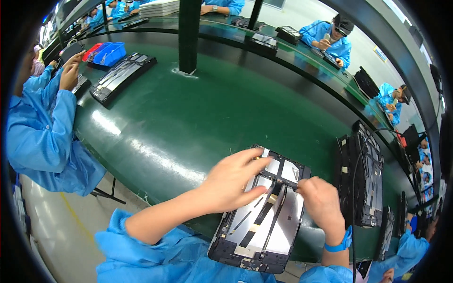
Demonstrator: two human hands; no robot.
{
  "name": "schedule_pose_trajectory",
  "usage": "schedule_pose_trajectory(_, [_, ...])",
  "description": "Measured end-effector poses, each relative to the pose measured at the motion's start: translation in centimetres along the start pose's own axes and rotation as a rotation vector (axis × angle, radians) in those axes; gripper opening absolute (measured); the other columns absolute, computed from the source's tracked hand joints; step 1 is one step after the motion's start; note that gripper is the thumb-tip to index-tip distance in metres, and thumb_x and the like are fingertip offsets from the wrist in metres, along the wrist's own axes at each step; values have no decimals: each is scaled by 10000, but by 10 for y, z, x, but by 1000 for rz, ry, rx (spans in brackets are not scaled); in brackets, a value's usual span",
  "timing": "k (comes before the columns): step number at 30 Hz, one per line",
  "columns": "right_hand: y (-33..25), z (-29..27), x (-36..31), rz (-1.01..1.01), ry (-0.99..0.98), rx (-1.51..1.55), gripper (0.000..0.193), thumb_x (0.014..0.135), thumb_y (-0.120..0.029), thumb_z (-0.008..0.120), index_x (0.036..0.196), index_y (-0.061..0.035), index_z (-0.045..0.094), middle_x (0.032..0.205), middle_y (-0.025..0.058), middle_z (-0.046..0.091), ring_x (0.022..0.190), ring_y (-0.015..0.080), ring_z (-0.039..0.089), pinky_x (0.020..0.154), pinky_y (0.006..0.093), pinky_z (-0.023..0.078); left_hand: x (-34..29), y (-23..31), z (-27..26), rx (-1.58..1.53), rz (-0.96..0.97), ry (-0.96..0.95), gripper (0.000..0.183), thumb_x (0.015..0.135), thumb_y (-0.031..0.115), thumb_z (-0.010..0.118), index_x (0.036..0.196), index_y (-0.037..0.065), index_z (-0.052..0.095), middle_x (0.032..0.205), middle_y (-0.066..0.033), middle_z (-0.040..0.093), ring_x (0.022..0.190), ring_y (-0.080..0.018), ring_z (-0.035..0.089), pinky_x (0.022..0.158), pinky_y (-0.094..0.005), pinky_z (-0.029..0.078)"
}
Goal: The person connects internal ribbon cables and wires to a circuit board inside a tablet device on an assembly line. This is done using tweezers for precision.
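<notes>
An opened tablet housing (264,231) lies in front of me, tilted, its near end over the table edge by my body. Inside it are silver panels, a black frame and long dark flat cables (273,226) running lengthwise. My left hand (233,181) reaches over its far left part, fingers apart, fingertips on or just above the upper silver panels. At the housing's right edge my right hand (321,200) is closed, thumb and index finger pinched together. Whatever lies between those fingers is too small or hidden to make out. A blue band (339,243) circles my right wrist.
Stacked tablet housings (373,174) stand to the right, with a black cable (356,188) hanging before them. A green post (188,37) rises from the green table (207,104). At far left are another housing (122,78), a blue bin (109,54) and a co-worker (52,122).
</notes>
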State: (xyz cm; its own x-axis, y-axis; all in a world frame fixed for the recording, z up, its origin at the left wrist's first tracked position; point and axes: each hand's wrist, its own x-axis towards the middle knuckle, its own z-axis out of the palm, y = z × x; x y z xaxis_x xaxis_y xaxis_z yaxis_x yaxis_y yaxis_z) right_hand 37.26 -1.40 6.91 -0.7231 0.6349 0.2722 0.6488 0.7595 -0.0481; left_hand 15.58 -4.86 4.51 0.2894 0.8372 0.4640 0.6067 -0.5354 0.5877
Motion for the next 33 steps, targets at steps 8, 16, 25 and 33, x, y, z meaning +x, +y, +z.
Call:
schedule_pose_trajectory(8, [-42, 23, 58, -435, -506, 645, 168, 685, -187, 595, 820, -116, 523, 729, 49, 495, 666, 228, 538, 536, 332, 420, -129, 36, -17, -41, -454, 81, 235, 680, 172, 620, 854, 28, 555, 722, -91, 551, 660, -231, 547, 570, -310, 426])
schedule_pose_trajectory(16, [-50, 35, 84, -553, -738, 574, 124, 659, -174, 612, 753, -134, 542, 737, 39, 490, 734, 222, 532, 594, 341, 413, -125, 51, -6, 9, -314, 55, 284, 697, 241, 606, 893, 44, 546, 749, -77, 552, 655, -221, 543, 581, -302, 421])
schedule_pose_trajectory(25, [-47, 38, 86, -627, -684, 585, 109, 693, -174, 599, 746, -88, 559, 743, 41, 486, 639, 211, 530, 546, 312, 418, -114, 49, 8, 251, -209, -60, 351, 694, 327, 576, 937, 80, 522, 724, -17, 510, 606, -161, 498, 549, -278, 378])
schedule_pose_trajectory(33, [-49, 32, 69, -581, -642, 532, 100, 702, -148, 526, 727, -59, 489, 702, 54, 521, 655, 241, 549, 528, 345, 423, -109, 51, 2, 385, -197, -149, 391, 670, 332, 590, 959, 75, 536, 787, -39, 539, 665, -162, 514, 607, -280, 387])
